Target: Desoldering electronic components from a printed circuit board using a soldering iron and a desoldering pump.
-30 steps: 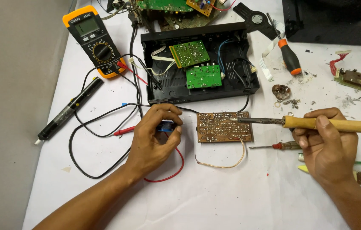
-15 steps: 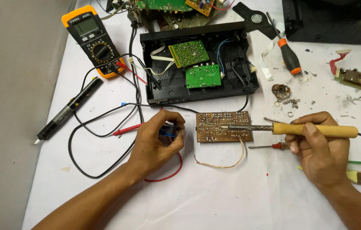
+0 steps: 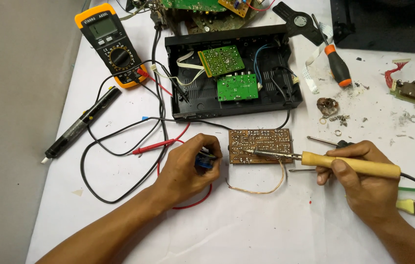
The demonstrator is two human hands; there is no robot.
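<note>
Solder-side board (image 3: 260, 145) lies mid-frame, long axis left-right. A soldering iron (image 3: 349, 164) is clamped in the right hand (image 3: 364, 183), tip touching it. A small blue part (image 3: 204, 160) is pinched by the left hand (image 3: 188, 168) just left.

An electronics repair bench is shown: a digital multimeter (image 3: 110, 45), a soldering iron (image 3: 334, 162), an opened black device casing (image 3: 232, 73) and loose circuit boards are spread over a white-covered table (image 3: 246, 230).

Brown circuit board (image 3: 261, 145) flat on table; wooden-handled soldering iron (image 3: 349, 164) tip touching it
</note>
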